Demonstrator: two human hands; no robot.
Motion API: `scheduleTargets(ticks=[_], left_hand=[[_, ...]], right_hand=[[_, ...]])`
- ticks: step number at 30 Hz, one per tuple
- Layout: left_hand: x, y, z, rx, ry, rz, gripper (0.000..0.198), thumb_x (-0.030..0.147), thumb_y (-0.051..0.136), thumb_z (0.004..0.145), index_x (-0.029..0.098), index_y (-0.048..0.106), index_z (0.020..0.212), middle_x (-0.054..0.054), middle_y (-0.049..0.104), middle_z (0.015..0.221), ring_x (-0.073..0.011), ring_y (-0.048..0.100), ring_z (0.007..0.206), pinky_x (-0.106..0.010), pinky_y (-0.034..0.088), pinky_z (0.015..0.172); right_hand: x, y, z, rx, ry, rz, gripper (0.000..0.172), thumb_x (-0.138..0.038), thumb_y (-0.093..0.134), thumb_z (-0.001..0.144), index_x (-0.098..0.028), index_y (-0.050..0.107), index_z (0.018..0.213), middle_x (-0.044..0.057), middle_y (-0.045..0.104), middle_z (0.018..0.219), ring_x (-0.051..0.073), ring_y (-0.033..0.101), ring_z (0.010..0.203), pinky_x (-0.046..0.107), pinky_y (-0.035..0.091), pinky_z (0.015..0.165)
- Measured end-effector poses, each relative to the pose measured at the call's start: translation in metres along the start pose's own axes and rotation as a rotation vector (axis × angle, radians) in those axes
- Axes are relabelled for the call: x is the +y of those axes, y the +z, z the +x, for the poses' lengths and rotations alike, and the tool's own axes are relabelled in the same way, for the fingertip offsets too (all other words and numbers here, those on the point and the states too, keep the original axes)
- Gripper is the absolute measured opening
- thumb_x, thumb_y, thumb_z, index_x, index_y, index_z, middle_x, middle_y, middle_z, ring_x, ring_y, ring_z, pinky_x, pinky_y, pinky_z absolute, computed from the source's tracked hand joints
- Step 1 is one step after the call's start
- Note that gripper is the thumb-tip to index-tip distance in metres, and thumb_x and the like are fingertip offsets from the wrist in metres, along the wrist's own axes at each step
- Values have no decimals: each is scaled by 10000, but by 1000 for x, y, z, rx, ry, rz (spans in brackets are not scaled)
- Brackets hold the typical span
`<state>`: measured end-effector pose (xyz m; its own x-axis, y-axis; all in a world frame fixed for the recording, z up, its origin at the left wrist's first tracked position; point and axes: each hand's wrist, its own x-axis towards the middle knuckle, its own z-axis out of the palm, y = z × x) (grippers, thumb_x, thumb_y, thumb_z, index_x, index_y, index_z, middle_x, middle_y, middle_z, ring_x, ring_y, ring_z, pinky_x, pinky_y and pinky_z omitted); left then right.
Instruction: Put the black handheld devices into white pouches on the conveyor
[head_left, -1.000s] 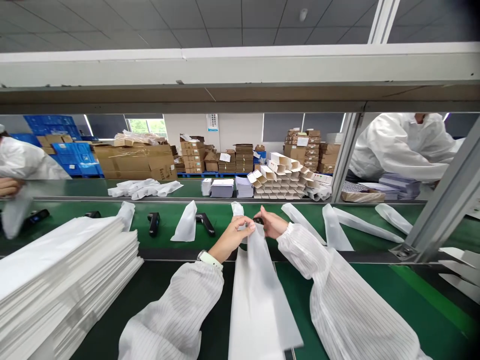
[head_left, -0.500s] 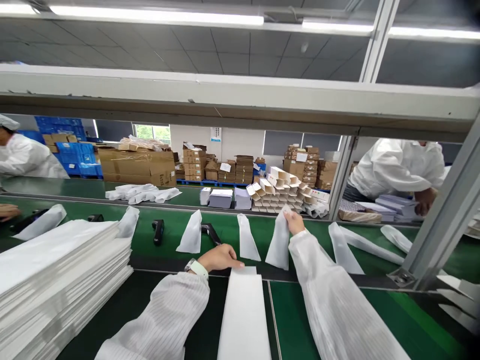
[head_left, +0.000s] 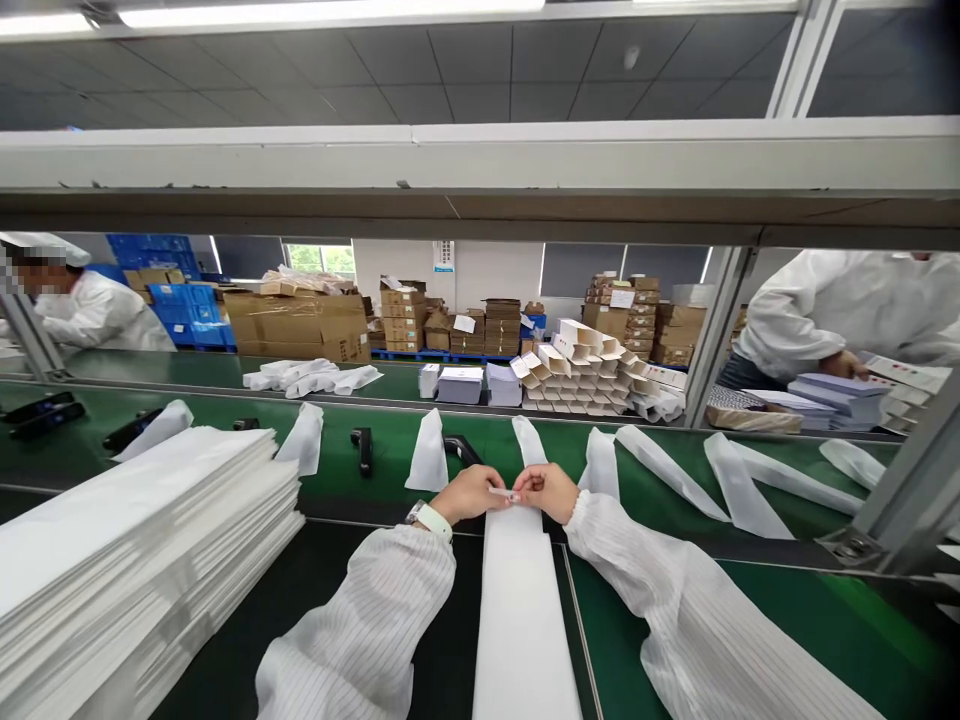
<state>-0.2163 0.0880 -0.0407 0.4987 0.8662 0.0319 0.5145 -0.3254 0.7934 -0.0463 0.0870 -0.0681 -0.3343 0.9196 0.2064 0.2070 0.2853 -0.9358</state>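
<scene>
A long stack of narrow white foam sleeves lies lengthwise in front of me. At its far end, my left hand pinches the edge of a white sleeve that looks like the top one. My right hand meets it there, thumb and fingertips closed on the same edge. The fingers partly hide that edge. Just beyond, a white sleeve rests on the green conveyor belt, with another sleeve behind my right wrist. One more sleeve is beside a black handheld device.
A tall stack of white foam sheets is at my left. A metal post rises at the right. White cartons are piled across the belt. Two people in white work there, one at the left, one at the right.
My right hand has let go of a white sleeve on the belt and come back to my left hand at the stack's end. The camera view has shifted slightly.
</scene>
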Motion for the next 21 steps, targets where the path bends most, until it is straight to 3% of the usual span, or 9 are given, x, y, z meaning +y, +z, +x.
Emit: scheduleTargets(ticks=[3,7,11,13,16,19,21], left_hand=[[4,0,-2,-26,99,-83,413,360,604,589,178,484,940,-3,503,821,-121,469,701,-211,361,608],[11,-4,-7,-144,198,-167,208,319,596,620,154,530,727,6,512,745,-122,480,720,-213,369,650],[14,-10,-12,-182,261,-223,192,333,546,686,142,547,680,-19,523,833,-135,490,803,-222,369,723],[13,-10,-11,-165,286,-239,215,345,498,726,141,557,695,-29,513,886,-135,484,834,-224,361,750],[7,-6,-5,-117,300,-228,218,353,503,724,142,550,698,-25,504,836,-132,478,789,-233,365,722],[1,-2,1,-54,296,-165,225,360,572,668,139,538,640,-30,475,848,-146,453,801,-247,356,721],[-1,0,2,-5,289,-107,231,367,594,647,143,541,629,-38,444,906,-163,425,855,-260,340,755]], right_hand=[[1,-4,-1,3,-17,-14,316,-395,697,487,-151,542,614,-21,535,519,96,482,467,237,388,480],[0,-9,-3,-90,-40,-33,311,-435,650,545,-156,525,601,-22,532,560,100,488,527,240,391,530],[-2,-17,2,-187,-29,-99,368,-495,622,539,-145,514,500,-30,479,501,94,455,503,233,382,507],[-4,-21,12,-141,-16,-129,397,-540,545,597,-146,530,545,-6,521,574,107,480,547,240,395,522],[-2,-16,34,43,7,-180,367,-506,420,716,-162,546,712,34,561,773,143,517,717,273,411,625],[10,0,57,193,54,-229,235,-317,591,635,-189,549,828,37,557,836,194,492,874,325,366,758],[20,9,67,238,93,-224,337,-170,652,541,-204,550,861,33,565,827,227,477,926,357,337,798]])
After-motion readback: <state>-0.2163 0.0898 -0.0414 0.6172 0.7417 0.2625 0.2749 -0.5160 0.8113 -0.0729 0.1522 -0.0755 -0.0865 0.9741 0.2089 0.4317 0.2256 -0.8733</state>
